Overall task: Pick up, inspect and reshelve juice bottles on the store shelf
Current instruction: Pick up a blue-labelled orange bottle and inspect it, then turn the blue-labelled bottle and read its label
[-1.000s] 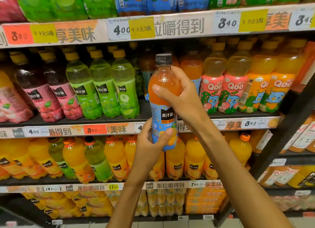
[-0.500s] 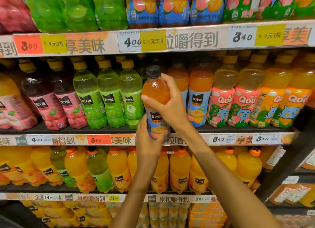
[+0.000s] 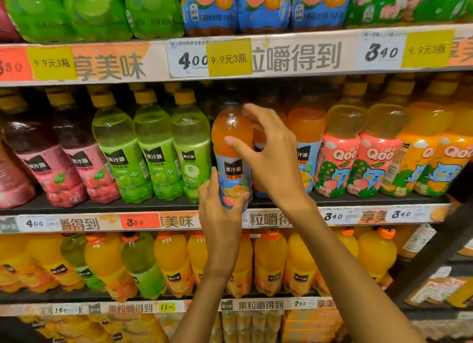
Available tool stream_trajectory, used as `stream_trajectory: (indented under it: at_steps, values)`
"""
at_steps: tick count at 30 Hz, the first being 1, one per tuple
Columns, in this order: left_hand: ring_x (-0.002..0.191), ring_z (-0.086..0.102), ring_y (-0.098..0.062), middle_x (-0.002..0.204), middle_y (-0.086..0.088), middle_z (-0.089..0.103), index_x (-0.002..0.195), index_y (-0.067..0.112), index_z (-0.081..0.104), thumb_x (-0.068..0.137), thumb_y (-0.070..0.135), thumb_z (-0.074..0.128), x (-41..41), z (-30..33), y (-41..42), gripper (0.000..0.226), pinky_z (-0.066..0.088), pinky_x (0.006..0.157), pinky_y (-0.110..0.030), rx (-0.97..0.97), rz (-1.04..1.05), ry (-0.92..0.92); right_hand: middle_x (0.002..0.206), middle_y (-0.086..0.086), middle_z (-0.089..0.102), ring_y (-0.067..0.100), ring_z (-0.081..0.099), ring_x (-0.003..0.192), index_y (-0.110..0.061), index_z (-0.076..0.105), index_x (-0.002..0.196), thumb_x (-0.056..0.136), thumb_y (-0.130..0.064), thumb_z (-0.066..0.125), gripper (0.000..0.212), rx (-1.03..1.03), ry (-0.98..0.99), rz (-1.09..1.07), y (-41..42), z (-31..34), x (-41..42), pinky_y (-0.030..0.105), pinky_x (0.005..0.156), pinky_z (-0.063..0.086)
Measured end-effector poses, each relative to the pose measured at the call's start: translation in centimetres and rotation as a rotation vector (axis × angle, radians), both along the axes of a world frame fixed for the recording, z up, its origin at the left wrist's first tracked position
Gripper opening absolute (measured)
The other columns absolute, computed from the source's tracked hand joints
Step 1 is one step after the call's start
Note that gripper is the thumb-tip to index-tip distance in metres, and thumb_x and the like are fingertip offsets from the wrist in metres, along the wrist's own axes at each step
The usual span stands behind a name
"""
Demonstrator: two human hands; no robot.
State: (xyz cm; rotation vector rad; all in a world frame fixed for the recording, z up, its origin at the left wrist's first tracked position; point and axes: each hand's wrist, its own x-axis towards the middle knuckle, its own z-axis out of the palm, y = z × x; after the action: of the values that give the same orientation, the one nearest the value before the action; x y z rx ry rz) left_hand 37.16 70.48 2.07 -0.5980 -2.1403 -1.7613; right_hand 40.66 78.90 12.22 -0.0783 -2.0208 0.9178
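An orange juice bottle point(image 3: 231, 127) with a black cap and blue label stands upright at the front of the middle shelf point(image 3: 153, 206), in the gap between the green bottles point(image 3: 156, 150) and another orange bottle point(image 3: 305, 137). My left hand point(image 3: 220, 214) grips its base from below, thumb on the label. My right hand point(image 3: 271, 160) is curled round its shoulder, thumb across the front and fingers arched beside the neck. Whether the base rests on the shelf is hidden by my left hand.
Pink-labelled dark bottles point(image 3: 51, 163) fill the shelf's left, and Qoo bottles point(image 3: 363, 158) its right. The shelf above point(image 3: 294, 58) hangs low over the caps. Orange and green bottles point(image 3: 174, 263) line the shelf below. A dark rack frame point(image 3: 435, 250) slants at right.
Both hands carried the orange bottle away from me and to the left, into the gap on the middle shelf. My right hand's fingers have loosened and spread.
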Motion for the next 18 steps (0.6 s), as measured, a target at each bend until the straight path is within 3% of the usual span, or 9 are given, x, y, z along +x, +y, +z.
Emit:
stream_trajectory:
  at_steps: [2,5,8,12,18]
  values:
    - [0.114,0.054,-0.021,0.124,-0.003,0.052,0.138,0.007,0.042,0.078,0.011,0.075,0.1,-0.1,0.4,0.068,0.045,0.094,-0.028,0.021,0.041,0.008,0.129,0.011,0.056,0.023,0.053,0.12,-0.002,0.052,0.131,0.083,-0.019,0.073,0.055,0.031,-0.022,-0.022,0.2,0.0,-0.2,0.036,0.099,0.043]
    - [0.111,0.054,-0.024,0.119,-0.01,0.059,0.127,0.002,0.051,0.075,0.016,0.078,0.4,-0.7,0.8,0.06,0.04,0.092,-0.024,-0.08,0.171,0.125,0.127,0.012,0.058,0.025,0.051,0.12,-0.001,0.054,0.129,0.084,-0.021,0.072,0.052,0.095,-0.011,-0.084,0.0,-0.4,-0.5,0.029,0.098,0.041]
    - [0.102,0.049,-0.027,0.111,-0.017,0.057,0.124,-0.002,0.054,0.073,0.021,0.078,0.1,-1.2,0.9,0.06,0.038,0.087,-0.028,-0.223,0.292,0.223,0.12,0.008,0.063,0.025,0.051,0.115,-0.005,0.06,0.124,0.083,-0.026,0.072,0.047,0.217,0.01,-0.218,-0.2,-0.6,-0.8,0.028,0.086,0.041]
    - [0.102,0.053,-0.028,0.11,-0.014,0.053,0.127,-0.001,0.051,0.077,0.025,0.073,0.0,-1.0,1.1,0.06,0.051,0.081,-0.039,-0.182,0.271,0.206,0.116,0.004,0.065,0.025,0.052,0.106,-0.007,0.062,0.121,0.083,-0.031,0.071,0.046,0.276,0.016,-0.278,-0.1,-0.7,-1.1,0.031,0.074,0.044]
    - [0.095,0.055,-0.028,0.104,-0.014,0.054,0.123,-0.001,0.052,0.082,0.031,0.068,-0.1,-1.0,1.3,0.054,0.052,0.075,-0.04,-0.2,0.292,0.228,0.109,0.008,0.066,0.029,0.054,0.101,-0.004,0.063,0.118,0.085,-0.029,0.069,0.042,0.34,0.043,-0.29,0.0,-0.7,-1.6,0.037,0.07,0.046]
